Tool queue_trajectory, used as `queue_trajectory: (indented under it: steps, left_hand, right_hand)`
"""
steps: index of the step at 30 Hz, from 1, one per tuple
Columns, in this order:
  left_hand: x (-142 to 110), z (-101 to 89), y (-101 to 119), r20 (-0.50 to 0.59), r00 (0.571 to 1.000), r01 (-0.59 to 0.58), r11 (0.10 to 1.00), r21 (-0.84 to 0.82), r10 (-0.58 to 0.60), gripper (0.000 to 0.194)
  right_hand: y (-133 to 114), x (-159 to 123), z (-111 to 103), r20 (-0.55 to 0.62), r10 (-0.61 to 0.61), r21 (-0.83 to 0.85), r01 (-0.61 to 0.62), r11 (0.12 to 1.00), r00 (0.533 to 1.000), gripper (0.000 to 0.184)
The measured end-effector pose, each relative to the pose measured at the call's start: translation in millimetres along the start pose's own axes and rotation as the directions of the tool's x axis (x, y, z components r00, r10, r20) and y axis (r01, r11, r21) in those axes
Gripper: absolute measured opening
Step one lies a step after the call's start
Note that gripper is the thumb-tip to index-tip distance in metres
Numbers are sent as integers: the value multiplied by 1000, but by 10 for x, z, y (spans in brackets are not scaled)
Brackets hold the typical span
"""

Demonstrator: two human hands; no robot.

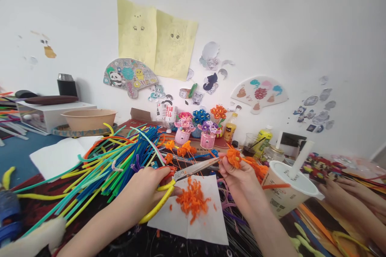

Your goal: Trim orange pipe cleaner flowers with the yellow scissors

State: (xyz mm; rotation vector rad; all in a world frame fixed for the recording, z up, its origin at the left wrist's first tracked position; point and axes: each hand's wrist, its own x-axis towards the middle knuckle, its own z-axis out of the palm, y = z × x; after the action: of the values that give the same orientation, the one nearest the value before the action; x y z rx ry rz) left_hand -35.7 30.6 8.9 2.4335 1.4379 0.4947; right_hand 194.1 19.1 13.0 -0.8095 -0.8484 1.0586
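Note:
My left hand (150, 184) is closed around the yellow handles of a pair of scissors (184, 172). The scissor blades point right, their tips near the fingers of my right hand (237, 178). Between thumb and fingers, my right hand pinches an orange pipe-cleaner flower (233, 157). Below the blades, a pile of orange fuzz clippings (193, 200) lies on a white sheet of paper (211, 225). Several more orange flowers (181, 151) on thin stems stand behind the scissors. Whether the blades touch the flower is hard to make out.
Loose coloured pipe cleaners (117, 168) spread on the left. A lidded cup with a straw (289, 188) stands close to my right forearm. Another person's hands (346, 198) are at the right edge. Finished flower pots (208, 140) and bottles (230, 128) line the back.

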Motion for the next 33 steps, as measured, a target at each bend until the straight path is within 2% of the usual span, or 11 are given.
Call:
queue_trajectory:
  steps: [17,25,30,33]
  left_hand:
    - [14,18,-20,43,999,2,1000,4,-2,45]
    - [8,26,-27,56,998,-11,1000,-3,11,47]
    - [10,4,-31,36,999,13,1000,-3,-12,46]
    - [11,2,-45,24,1000,17,1000,11,-17,44]
  right_hand:
    - [14,-11,-24,44,-20,-18,21,1000,999,21]
    - [-10,-18,11,39,-33,-48,35,998,999,26]
    - [-89,-28,22,50,-151,-176,157,972,987,46]
    - [-137,-35,-2,106,-270,-315,290,904,957,46]
